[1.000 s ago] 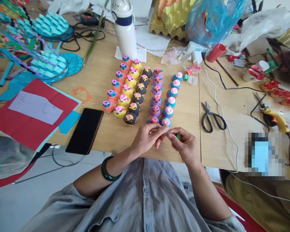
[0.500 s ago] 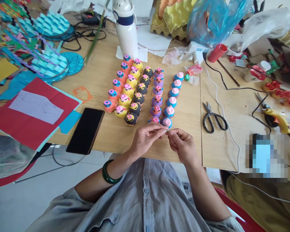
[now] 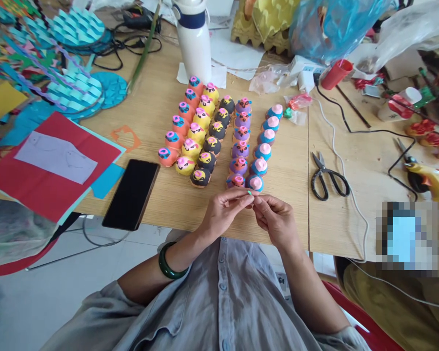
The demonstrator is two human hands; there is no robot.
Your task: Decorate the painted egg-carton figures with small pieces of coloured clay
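A tiny green piece (image 3: 249,193), perhaps soft clay, shows at the fingertips of my left hand (image 3: 227,204), which is closed in a pinch on it. My right hand (image 3: 274,214) meets those fingertips, thumb pressed on the curled forefinger; whatever it pinches is hidden. Just beyond the hands, at the near end of their rows, sit a blue ball with a pink peaked top (image 3: 255,184) and a purple ball with an orange face (image 3: 236,182). Further left stand rows of black balls (image 3: 200,177), yellow balls (image 3: 185,165) and orange balls (image 3: 169,156), with small coloured decorations on top.
A phone (image 3: 131,195) and a red sheet (image 3: 58,165) lie to the left. Scissors (image 3: 329,178), a white cable (image 3: 338,151) and a yellow glue gun (image 3: 426,180) are on the right. A white bottle (image 3: 194,48) stands behind the rows, beside egg trays (image 3: 261,29).
The green piece now shows more clearly above my left fingertips. Both hands stay joined in nearly the same place, while the view has shifted slightly.
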